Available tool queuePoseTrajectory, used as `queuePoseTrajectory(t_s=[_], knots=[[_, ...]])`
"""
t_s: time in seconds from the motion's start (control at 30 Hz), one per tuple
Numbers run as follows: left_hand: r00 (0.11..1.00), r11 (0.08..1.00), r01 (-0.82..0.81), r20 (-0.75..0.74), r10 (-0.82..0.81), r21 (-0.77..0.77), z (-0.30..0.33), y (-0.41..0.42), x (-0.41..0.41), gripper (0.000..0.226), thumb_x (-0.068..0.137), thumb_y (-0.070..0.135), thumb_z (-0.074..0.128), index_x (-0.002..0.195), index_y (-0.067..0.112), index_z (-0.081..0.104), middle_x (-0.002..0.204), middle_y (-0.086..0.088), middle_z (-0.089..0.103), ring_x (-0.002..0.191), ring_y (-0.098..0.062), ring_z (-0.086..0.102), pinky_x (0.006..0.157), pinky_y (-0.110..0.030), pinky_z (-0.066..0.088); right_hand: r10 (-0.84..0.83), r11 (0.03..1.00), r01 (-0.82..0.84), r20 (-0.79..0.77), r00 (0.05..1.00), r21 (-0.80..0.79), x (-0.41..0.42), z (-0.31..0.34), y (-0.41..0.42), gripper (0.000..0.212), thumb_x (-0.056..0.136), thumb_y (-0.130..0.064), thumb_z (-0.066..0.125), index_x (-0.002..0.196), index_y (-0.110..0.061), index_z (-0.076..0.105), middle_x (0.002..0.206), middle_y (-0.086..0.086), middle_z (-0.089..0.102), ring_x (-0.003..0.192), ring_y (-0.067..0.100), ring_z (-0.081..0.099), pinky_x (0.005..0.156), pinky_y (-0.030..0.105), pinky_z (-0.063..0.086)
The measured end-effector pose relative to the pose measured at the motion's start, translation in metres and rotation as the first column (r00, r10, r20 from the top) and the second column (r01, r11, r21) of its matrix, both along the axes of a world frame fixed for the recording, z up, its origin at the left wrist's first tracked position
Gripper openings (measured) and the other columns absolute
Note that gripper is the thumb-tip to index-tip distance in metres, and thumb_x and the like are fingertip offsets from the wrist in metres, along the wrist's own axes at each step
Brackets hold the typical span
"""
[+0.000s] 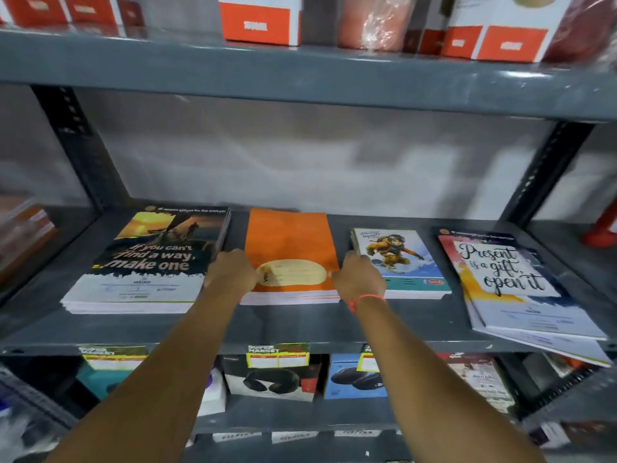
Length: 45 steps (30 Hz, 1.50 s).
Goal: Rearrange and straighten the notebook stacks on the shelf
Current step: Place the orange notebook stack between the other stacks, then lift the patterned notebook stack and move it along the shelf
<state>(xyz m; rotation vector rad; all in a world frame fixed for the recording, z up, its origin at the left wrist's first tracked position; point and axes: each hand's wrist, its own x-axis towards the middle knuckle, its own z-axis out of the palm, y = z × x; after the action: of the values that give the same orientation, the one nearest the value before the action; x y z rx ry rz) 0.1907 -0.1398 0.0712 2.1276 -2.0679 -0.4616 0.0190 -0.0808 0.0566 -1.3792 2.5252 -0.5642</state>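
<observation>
Several notebook stacks lie flat on the grey metal shelf (300,324). The orange stack (288,238) with a cream label sits in the middle. My left hand (230,270) grips its left edge and my right hand (359,277) grips its right edge, fingers curled against the sides. Left of it lies a stack with a sunset cover reading "If you can't find a way, make one" (147,259). To the right sits a smaller cartoon-cover stack (399,259). At the far right a "Present is a gift, open it" stack (514,282) is fanned out, its lower books overhanging the shelf's front edge.
Orange-and-white boxes (260,23) and a wrapped pink item (377,21) stand on the shelf above. Below, boxed goods (272,379) sit behind price tags (278,355). Slotted uprights (75,138) frame the bay. A white wall backs the shelf.
</observation>
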Motion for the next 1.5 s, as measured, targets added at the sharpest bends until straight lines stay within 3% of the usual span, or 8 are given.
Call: queuePoseTrajectory(t_s=[0.17, 0.5, 0.73, 0.9, 1.2, 1.3, 1.4, 1.5], knots=[[0.993, 0.969, 0.114, 0.066, -0.102, -0.217, 0.009, 0.022, -0.048, 0.033, 0.085, 0.008, 0.048, 0.116, 0.002, 0.056, 0.123, -0.021, 0.051, 0.113, -0.040, 0.050, 0.091, -0.045, 0.047, -0.073, 0.976, 0.059, -0.057, 0.996, -0.211, -0.038, 0.005, 0.023, 0.031, 0.093, -0.024, 0.038, 0.108, -0.005, 0.058, 0.111, 0.018, 0.065, 0.099, 0.036, 0.064, 0.076, 0.037, 0.049], [0.747, 0.879, 0.444, -0.470, -0.471, -0.176, -0.004, 0.113, -0.249, 0.028, 0.086, 0.004, 0.047, 0.091, 0.002, 0.075, 0.106, -0.017, 0.072, 0.099, -0.032, 0.065, 0.084, -0.034, 0.050, -0.381, 0.867, 0.384, 0.074, 0.921, -0.317, -0.206, 0.005, 0.106, 0.029, 0.088, -0.018, 0.040, 0.103, -0.007, 0.063, 0.107, 0.022, 0.066, 0.098, 0.039, 0.062, 0.076, 0.039, 0.048], [0.813, 0.903, 0.375, -0.541, -0.213, 0.207, -0.038, 0.151, -0.343, 0.025, 0.086, 0.006, 0.052, 0.100, -0.012, 0.060, 0.101, -0.031, 0.064, 0.092, -0.035, 0.065, 0.060, -0.039, 0.048, -0.472, 0.881, 0.465, 0.146, 0.869, 0.085, -0.314, -0.027, 0.167, 0.036, 0.091, -0.012, 0.040, 0.121, 0.001, 0.053, 0.130, 0.024, 0.054, 0.119, 0.038, 0.052, 0.094, 0.042, 0.045], [0.832, 0.955, 0.232, -0.546, -0.097, 0.184, -0.053, 0.155, -0.361, 0.040, 0.086, 0.000, 0.045, 0.126, -0.001, 0.051, 0.131, -0.020, 0.054, 0.113, -0.034, 0.056, 0.085, -0.036, 0.050, -0.447, 0.894, 0.440, 0.225, 0.866, 0.082, -0.335, -0.036, 0.187, 0.038, 0.091, 0.000, 0.032, 0.118, -0.001, 0.059, 0.123, 0.015, 0.059, 0.111, 0.028, 0.057, 0.096, 0.034, 0.044], [0.682, 0.928, 0.089, -0.701, 0.209, 0.363, -0.050, 0.146, -0.367, 0.025, 0.088, -0.003, 0.046, 0.111, -0.005, 0.056, 0.087, -0.014, 0.052, 0.056, -0.015, 0.041, 0.042, -0.021, 0.029, -0.546, 0.813, 0.576, 0.452, 0.705, 0.085, -0.362, -0.038, 0.181, 0.034, 0.080, -0.011, 0.063, 0.109, 0.007, 0.059, 0.106, 0.020, 0.063, 0.092, 0.030, 0.058, 0.077, 0.032, 0.045], [0.614, 0.907, 0.086, -0.739, 0.277, 0.412, -0.048, 0.145, -0.368, 0.029, 0.088, -0.006, 0.046, 0.115, -0.004, 0.054, 0.085, -0.011, 0.049, 0.057, -0.014, 0.039, 0.046, -0.021, 0.036, -0.523, 0.825, 0.550, 0.543, 0.657, 0.130, -0.366, -0.030, 0.184, 0.036, 0.079, -0.008, 0.066, 0.109, 0.011, 0.059, 0.078, 0.014, 0.058, 0.081, 0.024, 0.053, 0.070, 0.030, 0.044], [0.563, 0.893, 0.104, -0.766, 0.310, 0.438, -0.041, 0.148, -0.367, 0.025, 0.086, -0.010, 0.044, 0.107, -0.002, 0.056, 0.075, -0.011, 0.047, 0.062, -0.020, 0.043, 0.066, -0.031, 0.043, -0.493, 0.829, 0.547, 0.609, 0.621, 0.114, -0.368, -0.027, 0.189, 0.030, 0.076, 0.000, 0.067, 0.102, 0.011, 0.061, 0.091, 0.020, 0.064, 0.081, 0.029, 0.056, 0.076, 0.036, 0.051], [0.549, 0.914, 0.098, -0.787, 0.280, 0.393, -0.039, 0.147, -0.365, 0.034, 0.085, -0.009, 0.045, 0.116, -0.004, 0.057, 0.108, -0.023, 0.059, 0.092, -0.033, 0.058, 0.072, -0.031, 0.041, -0.488, 0.823, 0.557, 0.644, 0.589, 0.114, -0.369, -0.020, 0.192, 0.018, 0.075, 0.004, 0.068, 0.091, 0.009, 0.061, 0.084, 0.016, 0.060, 0.074, 0.028, 0.055, 0.083, 0.039, 0.050]])
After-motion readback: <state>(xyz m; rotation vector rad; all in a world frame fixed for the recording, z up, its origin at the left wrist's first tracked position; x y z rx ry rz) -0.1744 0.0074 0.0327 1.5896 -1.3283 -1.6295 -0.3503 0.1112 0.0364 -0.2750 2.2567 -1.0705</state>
